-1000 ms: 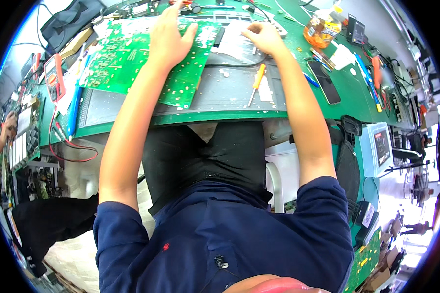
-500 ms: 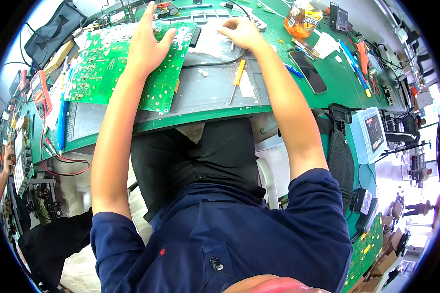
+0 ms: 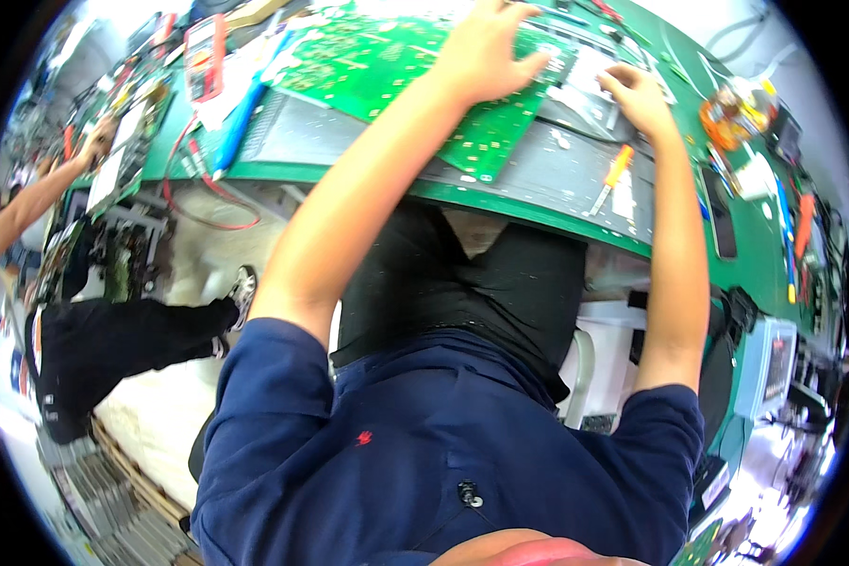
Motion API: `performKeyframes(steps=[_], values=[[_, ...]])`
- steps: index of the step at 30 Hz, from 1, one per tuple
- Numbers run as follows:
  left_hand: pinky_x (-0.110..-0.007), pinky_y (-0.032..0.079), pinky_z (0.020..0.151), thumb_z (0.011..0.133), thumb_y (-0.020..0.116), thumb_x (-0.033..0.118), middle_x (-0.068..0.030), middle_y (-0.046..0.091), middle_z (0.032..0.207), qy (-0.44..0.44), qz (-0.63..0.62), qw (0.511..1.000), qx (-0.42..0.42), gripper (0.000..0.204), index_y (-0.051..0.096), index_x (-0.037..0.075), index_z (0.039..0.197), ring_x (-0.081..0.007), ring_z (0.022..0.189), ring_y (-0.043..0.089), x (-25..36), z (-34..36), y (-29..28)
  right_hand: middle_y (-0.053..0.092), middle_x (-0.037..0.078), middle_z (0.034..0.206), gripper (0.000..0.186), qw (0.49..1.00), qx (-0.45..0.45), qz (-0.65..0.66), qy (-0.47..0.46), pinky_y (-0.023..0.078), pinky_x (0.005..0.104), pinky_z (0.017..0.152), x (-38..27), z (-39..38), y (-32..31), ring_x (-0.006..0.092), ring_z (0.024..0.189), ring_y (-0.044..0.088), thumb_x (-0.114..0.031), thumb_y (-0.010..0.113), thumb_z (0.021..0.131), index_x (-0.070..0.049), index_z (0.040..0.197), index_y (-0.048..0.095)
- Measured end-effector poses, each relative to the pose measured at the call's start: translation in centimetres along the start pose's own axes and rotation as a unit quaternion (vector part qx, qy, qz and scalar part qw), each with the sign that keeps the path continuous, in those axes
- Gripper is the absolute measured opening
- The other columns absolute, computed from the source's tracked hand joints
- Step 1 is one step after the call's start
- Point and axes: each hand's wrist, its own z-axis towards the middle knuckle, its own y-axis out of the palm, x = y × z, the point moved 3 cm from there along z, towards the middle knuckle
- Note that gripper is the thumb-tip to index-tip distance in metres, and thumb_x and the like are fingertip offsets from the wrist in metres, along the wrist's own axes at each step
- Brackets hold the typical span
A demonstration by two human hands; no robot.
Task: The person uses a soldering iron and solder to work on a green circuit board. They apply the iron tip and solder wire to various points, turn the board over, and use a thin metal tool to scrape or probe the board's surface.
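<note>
My left hand (image 3: 486, 58) lies over the large green circuit board (image 3: 387, 61), thumb stretched out and fingers apart. The board sits slanted on a grey mat (image 3: 302, 132). Right of the board, my right hand (image 3: 640, 98) is closed, its thumb and forefinger bent toward each other. Whatever is between them is too small to make out. Below that hand are white scraps and a clear plastic bag (image 3: 580, 104), with a black cable (image 3: 575, 129) running past. A screwdriver with an orange handle (image 3: 619, 166) lies on the mat nearby.
A red multimeter (image 3: 205, 58) with red and black leads lies at left, beside a blue pen-like tool (image 3: 243, 127). A phone (image 3: 719, 212) and an orange-filled jar (image 3: 734, 115) stand right. Another person's arm (image 3: 42, 193) reaches in at far left.
The view has turned left, so the bench and both hands appear farther right. My left hand stays over the board, and my right hand stays beside it. More of the other person shows.
</note>
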Motion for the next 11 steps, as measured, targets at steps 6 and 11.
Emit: performKeyframes(steps=[6, 11], values=[[-0.051, 0.037, 0.114, 0.083, 0.078, 0.023, -0.0311, 0.047, 0.144, -0.016, 0.006, 1.0, 0.012, 0.057, 0.056, -0.003, 0.128, -0.0471, 0.133, 0.046, -0.3, -0.1, 0.1, 0.076, 0.01, 0.096, 0.04, 0.997, -0.006, 0.069, 0.031, 0.051, 0.0288, 0.085, 0.4, 0.0, 0.3, 0.0153, 0.091, 0.069, -0.033, 0.072, 0.093, 0.003, 0.11, 0.073], [-0.05, 0.039, 0.113, 0.084, 0.076, 0.024, -0.0305, 0.048, 0.144, -0.03, 0.027, 0.999, 0.003, 0.053, 0.058, -0.002, 0.127, -0.0468, 0.132, 0.047, -1.0, -0.6, 0.2, 0.076, 0.01, 0.097, 0.04, 0.996, -0.013, 0.082, 0.039, 0.051, 0.0284, 0.085, 0.0, 0.0, 0.4, 0.0153, 0.092, 0.069, -0.032, 0.072, 0.093, 0.004, 0.11, 0.072]])
